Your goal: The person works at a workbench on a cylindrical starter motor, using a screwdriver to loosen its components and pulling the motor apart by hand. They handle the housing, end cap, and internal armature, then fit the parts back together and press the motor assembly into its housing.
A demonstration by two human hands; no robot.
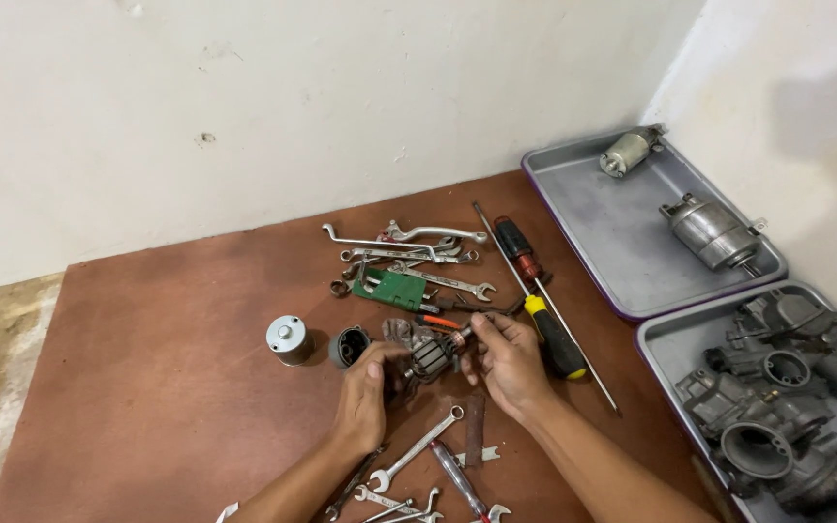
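Note:
My left hand (363, 392) and my right hand (509, 360) hold a small motor armature (428, 353) between them, just above a brown board (167, 387). The left hand grips its dark wound end. The right hand's fingertips pinch the shaft end toward the right. A round silver cap (288, 339) and a dark cylindrical housing (348, 346) sit just left of my left hand. A yellow-and-black screwdriver (554, 337) lies right beside my right hand.
Wrenches (409, 247), a green holder (389, 287) and a red screwdriver (517, 248) lie behind the hands; more wrenches (418, 450) lie in front. A grey tray (622, 242) at the right holds two starter motors (714, 232). A nearer tray (666, 353) holds carburettor parts (777, 397). White walls stand behind.

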